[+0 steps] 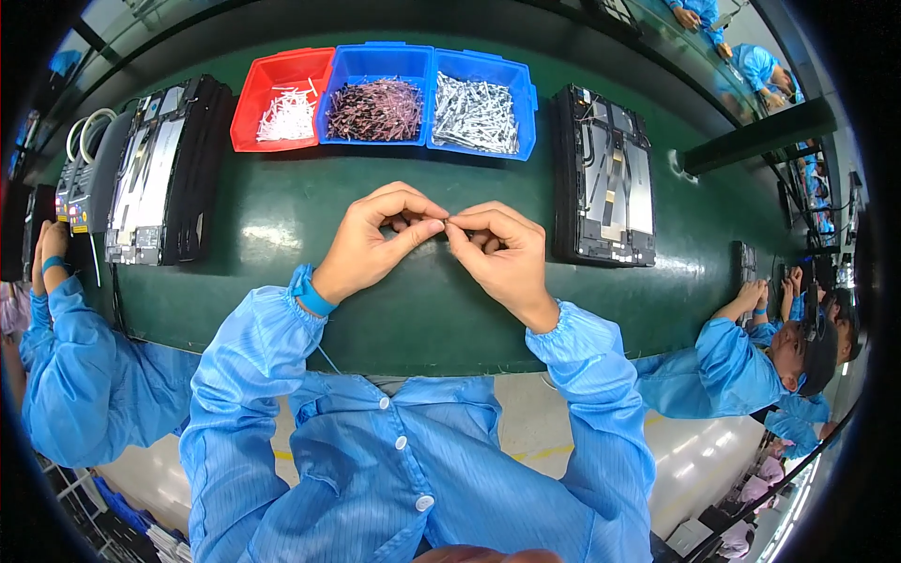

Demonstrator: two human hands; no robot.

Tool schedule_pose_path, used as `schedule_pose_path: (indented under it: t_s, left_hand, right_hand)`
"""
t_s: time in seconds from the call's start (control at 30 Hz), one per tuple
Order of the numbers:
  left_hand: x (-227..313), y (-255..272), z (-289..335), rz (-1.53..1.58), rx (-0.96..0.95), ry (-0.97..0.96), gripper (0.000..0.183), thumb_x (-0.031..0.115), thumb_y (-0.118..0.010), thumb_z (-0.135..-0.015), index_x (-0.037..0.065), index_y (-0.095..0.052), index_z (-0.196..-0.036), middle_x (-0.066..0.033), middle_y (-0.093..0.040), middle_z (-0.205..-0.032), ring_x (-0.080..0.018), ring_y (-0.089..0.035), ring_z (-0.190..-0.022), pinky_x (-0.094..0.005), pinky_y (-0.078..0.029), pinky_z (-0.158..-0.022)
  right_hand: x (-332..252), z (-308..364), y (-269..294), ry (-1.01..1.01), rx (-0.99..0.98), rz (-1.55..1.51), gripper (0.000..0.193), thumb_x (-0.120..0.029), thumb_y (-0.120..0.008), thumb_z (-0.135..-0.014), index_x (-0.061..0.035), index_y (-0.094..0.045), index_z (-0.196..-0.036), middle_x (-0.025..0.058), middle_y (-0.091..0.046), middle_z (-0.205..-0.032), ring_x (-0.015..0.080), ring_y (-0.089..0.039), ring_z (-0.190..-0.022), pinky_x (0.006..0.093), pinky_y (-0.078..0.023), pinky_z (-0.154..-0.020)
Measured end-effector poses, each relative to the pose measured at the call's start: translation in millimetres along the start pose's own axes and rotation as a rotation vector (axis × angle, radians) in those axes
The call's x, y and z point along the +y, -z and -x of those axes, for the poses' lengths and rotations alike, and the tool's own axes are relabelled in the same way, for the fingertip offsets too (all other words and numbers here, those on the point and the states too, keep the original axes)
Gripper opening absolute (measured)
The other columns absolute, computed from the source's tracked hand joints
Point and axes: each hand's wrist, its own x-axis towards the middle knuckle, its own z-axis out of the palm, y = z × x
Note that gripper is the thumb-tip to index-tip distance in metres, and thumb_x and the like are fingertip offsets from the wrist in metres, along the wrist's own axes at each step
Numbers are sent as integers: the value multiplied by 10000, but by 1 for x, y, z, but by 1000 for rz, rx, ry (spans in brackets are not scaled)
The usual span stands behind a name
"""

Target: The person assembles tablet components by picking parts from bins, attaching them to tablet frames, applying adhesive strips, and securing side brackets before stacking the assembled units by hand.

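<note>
Over the middle of the green table, my left hand and my right hand meet fingertip to fingertip. Both are closed in a pinch on one tiny dark piece, too small to make out. Beyond them three joined bins stand in a row. The red bin holds small white strips. In the middle blue bin lie dark and pinkish strips, and in the right blue bin white and grey ones. A blue band circles my left wrist.
Stacks of flat tablet-like devices with exposed insides stand at the left and right of the green table. A grey device with pale looped tubes is at far left. A dark beam crosses upper right. Co-workers in blue sit on both sides.
</note>
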Motion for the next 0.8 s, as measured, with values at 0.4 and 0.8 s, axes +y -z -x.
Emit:
schedule_pose_path:
  t_s: [0.4, 0.8]
  left_hand:
    - [2, -1, 1, -39, 5, -12, 101, 78, -720, -934, 33, -732, -1024, -31, -642, -985, -84, -575, -812, -232, -471, -701]
    - [10, -2, 3, -186, -13, -67, 87, 19, -713, -919, 12, -730, -1004, -69, -645, -983, -123, -622, -863, -248, -507, -730]
  right_hand:
    - [-2, 0, -1, 55, -3, 42, 63, 40, -760, -829, 11, -729, -876, 24, -692, -850, -13, -519, -599, 164, -367, -484]
    - [-2, 0, 0, 142, -39, 103, 83, 48, -754, -809, 10, -701, -860, 32, -678, -872, -8, -505, -586, 169, -361, -469]
